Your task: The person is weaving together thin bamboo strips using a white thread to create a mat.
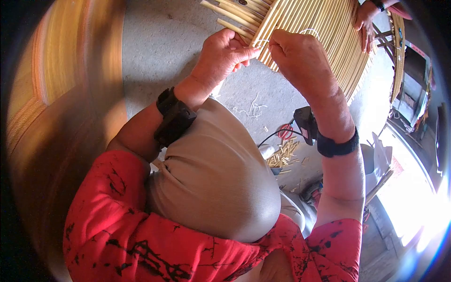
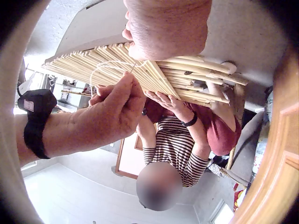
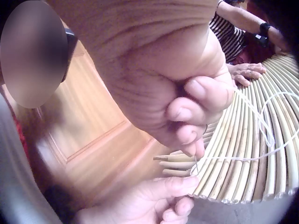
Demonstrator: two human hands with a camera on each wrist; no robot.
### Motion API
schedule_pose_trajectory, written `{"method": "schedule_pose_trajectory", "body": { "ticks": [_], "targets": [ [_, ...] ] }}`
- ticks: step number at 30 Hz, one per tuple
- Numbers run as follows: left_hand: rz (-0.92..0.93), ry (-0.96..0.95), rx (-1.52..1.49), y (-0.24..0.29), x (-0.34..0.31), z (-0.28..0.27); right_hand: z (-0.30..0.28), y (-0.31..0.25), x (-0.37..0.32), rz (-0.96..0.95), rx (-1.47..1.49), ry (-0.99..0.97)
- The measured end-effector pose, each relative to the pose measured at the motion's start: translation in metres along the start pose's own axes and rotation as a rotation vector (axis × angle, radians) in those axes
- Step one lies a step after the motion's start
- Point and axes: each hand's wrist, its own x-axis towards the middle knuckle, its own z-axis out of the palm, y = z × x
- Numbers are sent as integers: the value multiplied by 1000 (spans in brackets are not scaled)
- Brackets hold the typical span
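Observation:
A panel of thin pale sticks, laid side by side, spreads beyond both hands. My left hand pinches the panel's near corner, its thumb by the stick ends and the other fingers curled. Just right of it, my right hand is curled with its fingertips on a thin needle, whose lower end meets the panel close to my left thumb. White thread loops from the right hand across the sticks. In the left wrist view, the needle stands between the right fingertips and the panel.
Another person's hand rests on the panel's far side. Thicker sticks jut out at its left end. On the floor are thread scraps, red-handled scissors and cut stick pieces. A wooden surface stands at left.

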Motion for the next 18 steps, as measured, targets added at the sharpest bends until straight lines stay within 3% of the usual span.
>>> {"method": "schedule_pose_trajectory", "body": {
  "ticks": [18],
  "targets": [
    [-51,21,10,7,-1,0,-7,-4,2,-4,1,-95]
  ]
}}
